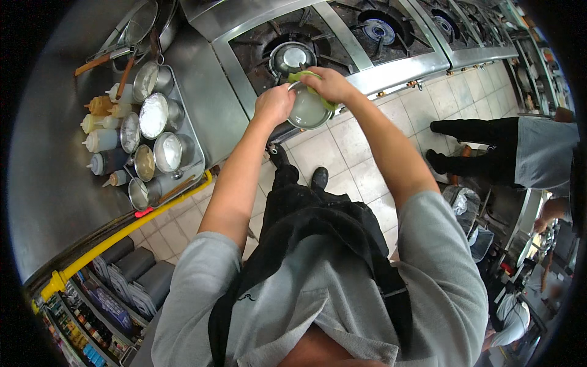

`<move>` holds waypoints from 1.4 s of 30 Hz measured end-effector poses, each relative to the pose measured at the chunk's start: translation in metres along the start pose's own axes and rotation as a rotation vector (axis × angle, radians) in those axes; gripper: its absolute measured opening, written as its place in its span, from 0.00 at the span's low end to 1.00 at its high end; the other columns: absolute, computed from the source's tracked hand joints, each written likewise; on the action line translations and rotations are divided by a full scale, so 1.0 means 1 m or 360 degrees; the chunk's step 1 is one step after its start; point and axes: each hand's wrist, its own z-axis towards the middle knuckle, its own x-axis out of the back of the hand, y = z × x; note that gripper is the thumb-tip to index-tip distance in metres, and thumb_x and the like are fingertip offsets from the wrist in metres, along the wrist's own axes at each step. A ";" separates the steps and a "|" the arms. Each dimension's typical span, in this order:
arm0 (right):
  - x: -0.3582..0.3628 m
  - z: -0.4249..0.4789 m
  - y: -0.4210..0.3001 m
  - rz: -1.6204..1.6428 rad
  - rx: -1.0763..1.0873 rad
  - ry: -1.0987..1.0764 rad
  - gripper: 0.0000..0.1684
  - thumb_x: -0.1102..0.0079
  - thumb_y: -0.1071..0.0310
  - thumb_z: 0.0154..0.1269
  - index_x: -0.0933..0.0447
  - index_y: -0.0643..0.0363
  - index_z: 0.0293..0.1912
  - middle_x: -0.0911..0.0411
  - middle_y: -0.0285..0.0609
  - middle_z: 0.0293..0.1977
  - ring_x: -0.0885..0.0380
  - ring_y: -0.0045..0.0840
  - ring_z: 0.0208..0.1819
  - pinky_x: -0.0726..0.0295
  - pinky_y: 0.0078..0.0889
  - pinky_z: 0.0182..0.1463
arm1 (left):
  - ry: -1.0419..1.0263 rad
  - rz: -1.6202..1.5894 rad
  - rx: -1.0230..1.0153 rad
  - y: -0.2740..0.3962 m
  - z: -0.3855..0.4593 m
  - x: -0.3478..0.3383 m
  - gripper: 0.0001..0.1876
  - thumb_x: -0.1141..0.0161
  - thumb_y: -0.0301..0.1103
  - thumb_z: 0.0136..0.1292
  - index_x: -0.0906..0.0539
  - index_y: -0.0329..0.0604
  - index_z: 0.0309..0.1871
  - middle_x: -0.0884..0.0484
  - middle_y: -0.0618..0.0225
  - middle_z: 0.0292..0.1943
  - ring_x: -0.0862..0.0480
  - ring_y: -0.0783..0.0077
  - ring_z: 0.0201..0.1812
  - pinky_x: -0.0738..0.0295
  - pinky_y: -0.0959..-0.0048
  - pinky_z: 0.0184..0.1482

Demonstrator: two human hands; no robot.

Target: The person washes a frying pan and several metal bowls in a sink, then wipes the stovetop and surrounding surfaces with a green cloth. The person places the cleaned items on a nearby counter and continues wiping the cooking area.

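Both my hands hold a round metal bowl (310,109) in front of the stove's edge; its inside looks pale and cloudy, and I cannot tell whether that is liquid. My left hand (275,104) grips the rim on the left, thumb on top. My right hand (331,85) clasps the far right rim through a yellow-green cloth (331,104). Just beyond the hands, a smaller round metal vessel (293,55) sits over the nearest burner (257,54), partly behind the right hand.
On the steel counter (59,183) at left, a metal tray (198,153) carries several metal pots of white powder (155,114) beside squeeze bottles (98,140). Strainers (142,27) lie behind. A lit burner (379,31) is farther right. A yellow pipe (137,225) edges the counter. Co-workers (545,153) stand at right.
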 end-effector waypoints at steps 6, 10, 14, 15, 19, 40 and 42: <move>-0.064 -0.092 -0.001 0.0137 -0.0123 0.1150 0.26 0.48 0.50 0.74 0.27 0.61 0.59 0.19 0.60 0.47 0.20 0.52 0.50 0.22 0.44 0.52 | 0.0062 -0.0042 -0.0006 -0.011 0.002 -0.010 0.18 0.54 0.45 0.73 0.19 0.45 0.52 0.14 0.48 0.44 0.17 0.44 0.50 0.24 0.49 0.53; -0.054 -0.104 -0.004 -0.0071 -0.0132 0.1048 0.21 0.45 0.54 0.72 0.25 0.56 0.57 0.20 0.58 0.46 0.20 0.53 0.47 0.22 0.50 0.50 | -0.0047 0.0058 -0.0113 -0.015 0.011 -0.008 0.20 0.52 0.47 0.73 0.19 0.45 0.55 0.15 0.46 0.45 0.17 0.42 0.48 0.23 0.50 0.51; -0.012 -0.046 -0.028 -0.0712 0.0165 0.0310 0.13 0.45 0.54 0.68 0.21 0.49 0.44 0.19 0.53 0.41 0.18 0.48 0.42 0.18 0.50 0.47 | -0.0120 0.0188 -0.0208 -0.014 0.009 0.000 0.17 0.49 0.39 0.70 0.21 0.42 0.56 0.16 0.43 0.42 0.17 0.40 0.45 0.22 0.50 0.47; -0.002 -0.030 -0.025 -0.0733 0.0409 0.0198 0.14 0.44 0.53 0.67 0.20 0.47 0.47 0.18 0.51 0.40 0.17 0.47 0.43 0.18 0.48 0.48 | -0.0107 0.0156 -0.0187 -0.016 0.019 -0.009 0.16 0.49 0.37 0.69 0.21 0.41 0.54 0.16 0.42 0.42 0.16 0.40 0.45 0.21 0.49 0.47; 0.013 -0.015 -0.027 -0.0448 0.0305 -0.0058 0.30 0.42 0.41 0.65 0.22 0.51 0.56 0.18 0.55 0.49 0.19 0.50 0.51 0.22 0.46 0.56 | 0.0045 -0.0037 -0.0197 -0.012 0.008 -0.007 0.15 0.51 0.39 0.69 0.19 0.41 0.48 0.16 0.43 0.41 0.16 0.40 0.45 0.22 0.47 0.48; 0.019 -0.028 0.020 -0.0266 -0.0042 0.0090 0.33 0.44 0.42 0.66 0.28 0.56 0.59 0.20 0.59 0.51 0.21 0.53 0.55 0.25 0.51 0.60 | 0.0252 0.0700 -0.0730 0.030 0.050 -0.002 0.09 0.46 0.36 0.64 0.20 0.41 0.40 0.14 0.47 0.32 0.13 0.44 0.36 0.18 0.48 0.40; 0.010 -0.039 0.027 -0.0142 -0.0076 0.0239 0.35 0.44 0.39 0.67 0.29 0.59 0.59 0.20 0.62 0.51 0.22 0.54 0.55 0.25 0.51 0.60 | 0.0215 0.0715 -0.0679 0.026 0.053 -0.013 0.09 0.47 0.35 0.65 0.20 0.41 0.38 0.14 0.48 0.32 0.13 0.45 0.35 0.18 0.48 0.39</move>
